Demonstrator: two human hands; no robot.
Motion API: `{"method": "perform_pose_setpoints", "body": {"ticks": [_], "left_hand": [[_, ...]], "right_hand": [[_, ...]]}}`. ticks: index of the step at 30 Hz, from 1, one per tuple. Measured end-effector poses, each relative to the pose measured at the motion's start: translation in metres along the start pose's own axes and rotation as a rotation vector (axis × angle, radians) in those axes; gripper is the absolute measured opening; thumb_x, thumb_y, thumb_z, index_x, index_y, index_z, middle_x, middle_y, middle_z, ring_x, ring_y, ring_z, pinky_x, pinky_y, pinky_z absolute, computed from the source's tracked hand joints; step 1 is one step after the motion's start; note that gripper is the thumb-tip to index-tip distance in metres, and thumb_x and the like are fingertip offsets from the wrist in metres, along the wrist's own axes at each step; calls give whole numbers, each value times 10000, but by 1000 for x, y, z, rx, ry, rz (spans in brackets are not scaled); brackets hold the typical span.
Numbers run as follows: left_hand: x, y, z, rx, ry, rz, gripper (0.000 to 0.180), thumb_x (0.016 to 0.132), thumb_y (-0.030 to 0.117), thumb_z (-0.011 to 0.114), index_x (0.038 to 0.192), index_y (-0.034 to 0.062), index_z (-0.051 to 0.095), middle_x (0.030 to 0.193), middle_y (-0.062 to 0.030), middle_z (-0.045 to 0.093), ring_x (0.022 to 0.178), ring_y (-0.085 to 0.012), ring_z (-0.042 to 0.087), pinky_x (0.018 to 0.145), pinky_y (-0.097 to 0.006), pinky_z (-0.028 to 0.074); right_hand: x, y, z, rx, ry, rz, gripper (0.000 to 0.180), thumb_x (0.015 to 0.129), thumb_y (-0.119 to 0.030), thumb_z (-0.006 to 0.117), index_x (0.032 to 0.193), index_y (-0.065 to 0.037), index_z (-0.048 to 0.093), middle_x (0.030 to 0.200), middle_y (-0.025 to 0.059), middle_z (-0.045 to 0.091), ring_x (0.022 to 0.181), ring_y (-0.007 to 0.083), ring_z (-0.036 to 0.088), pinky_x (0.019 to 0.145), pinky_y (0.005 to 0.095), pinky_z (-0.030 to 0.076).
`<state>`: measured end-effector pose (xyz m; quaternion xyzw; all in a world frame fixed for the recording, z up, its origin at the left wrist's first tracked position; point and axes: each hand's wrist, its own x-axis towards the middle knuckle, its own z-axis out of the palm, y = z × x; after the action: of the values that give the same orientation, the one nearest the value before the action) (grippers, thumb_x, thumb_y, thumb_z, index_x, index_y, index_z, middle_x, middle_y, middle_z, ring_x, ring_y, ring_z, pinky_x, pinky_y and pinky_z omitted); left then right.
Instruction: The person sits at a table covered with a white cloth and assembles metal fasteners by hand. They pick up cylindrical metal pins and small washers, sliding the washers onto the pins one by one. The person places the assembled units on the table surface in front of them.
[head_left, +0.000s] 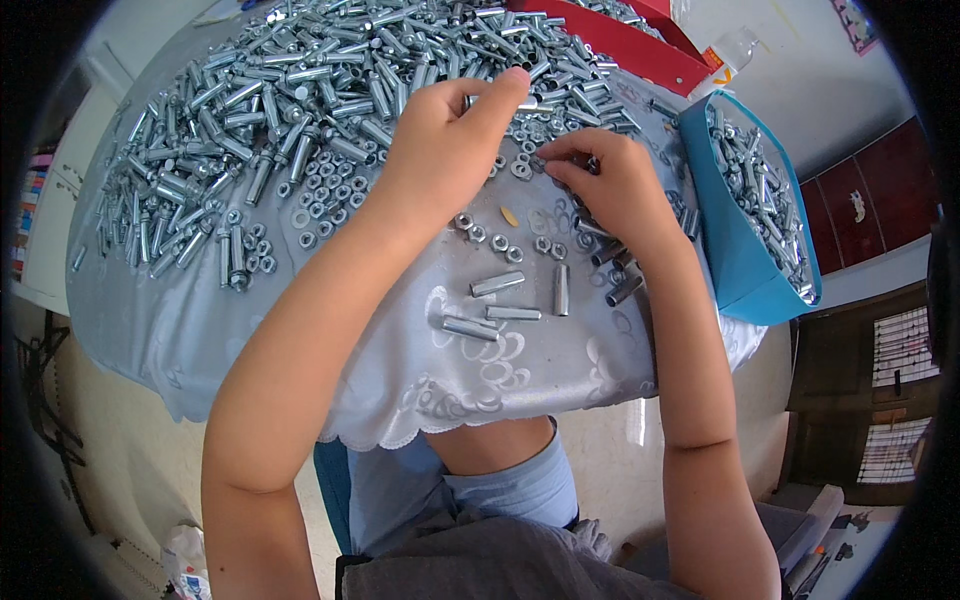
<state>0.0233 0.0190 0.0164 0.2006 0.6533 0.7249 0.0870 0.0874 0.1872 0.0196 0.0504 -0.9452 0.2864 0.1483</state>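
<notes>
Seemingly pinching a bolt (pixel 535 103) with left hand (pixel 437 140); grip unclear in curled right hand (pixel 612 180). Apparently done: blue box (pixel 742 262) filled, worktop's (pixel 410 365) right edge; remaining: far-edge heap (pixel 310 75).

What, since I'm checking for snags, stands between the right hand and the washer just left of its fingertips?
Nothing visible: the right hand has its fingertips close beside the washer, though contact is unclear. The left hand sits on the washer's far side.
</notes>
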Motion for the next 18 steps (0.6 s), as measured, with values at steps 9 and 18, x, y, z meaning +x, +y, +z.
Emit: {"method": "perform_pose_setpoints", "body": {"ticks": [9, 18], "left_hand": [[-2, 2, 1, 0, 14, 11, 406, 809, 387, 591, 759, -15, 617, 508, 51, 430, 458, -21, 359, 403, -214, 264], [0, -2, 0, 5, 10, 47, 430, 808, 400, 585, 751, -25, 616, 508, 40, 439, 465, -28, 379, 411, -213, 281]], "right_hand": [[0, 4, 0, 101, 1, 9, 195, 726, -42, 626, 917, -4, 635, 795, 139, 639, 680, 214, 591, 666, 298, 464], [1, 9, 4, 121, 73, -66, 277, 708, -6, 631, 984, -32, 620, 821, 97, 614, 691, 169, 570, 651, 275, 456]]}}
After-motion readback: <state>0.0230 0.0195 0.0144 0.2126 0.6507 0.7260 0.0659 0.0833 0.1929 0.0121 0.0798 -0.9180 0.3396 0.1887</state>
